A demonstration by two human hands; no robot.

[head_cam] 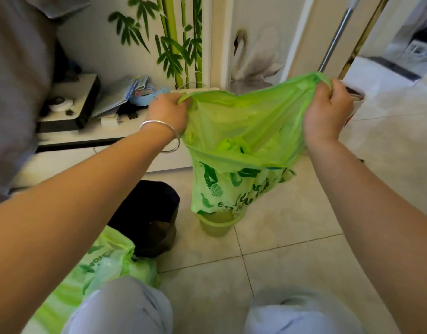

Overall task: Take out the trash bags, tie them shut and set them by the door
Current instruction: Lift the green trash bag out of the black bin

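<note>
A green printed trash bag (243,141) hangs stretched open between my hands, its bottom just above a small green bin (217,225) on the floor. My left hand (168,112) grips the bag's left rim; a silver bangle sits on that wrist. My right hand (328,109) pinches the right rim, pulled up and outward. Crumpled green material lies inside the bag. A second green bag (106,263) rests on the floor by my left knee.
A dark bin (149,213) stands left of the green one. A low white cabinet (87,138) with clutter runs along the left wall. A metal pole (335,39) leans by the door frame at the upper right. Tiled floor (291,237) spreads around my knees.
</note>
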